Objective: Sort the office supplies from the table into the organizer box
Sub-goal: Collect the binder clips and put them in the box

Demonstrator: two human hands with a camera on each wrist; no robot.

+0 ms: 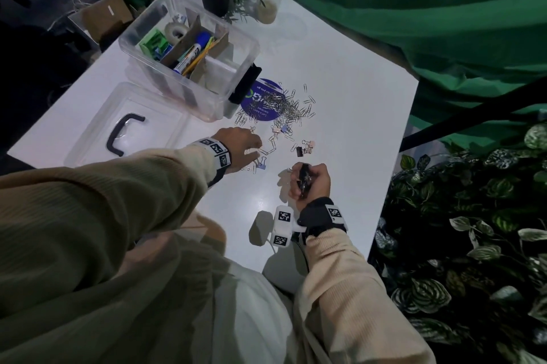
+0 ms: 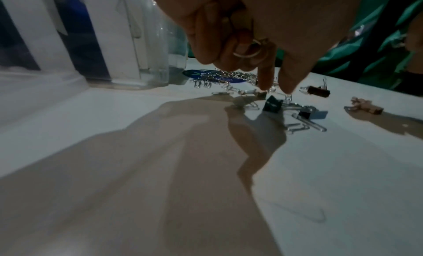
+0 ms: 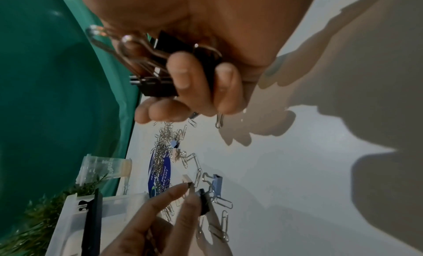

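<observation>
Right hand (image 1: 310,183) grips black binder clips (image 3: 160,86) (several); left hand (image 1: 239,150) reaches.

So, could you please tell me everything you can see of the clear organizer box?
The organizer box is a see-through plastic tub, open on top, standing upright on the white table. Brown card dividers split it into compartments. One holds a green item and a tape roll, another a blue-capped marker and pencils. A black latch hangs on its near end. Neither hand touches it.
</observation>
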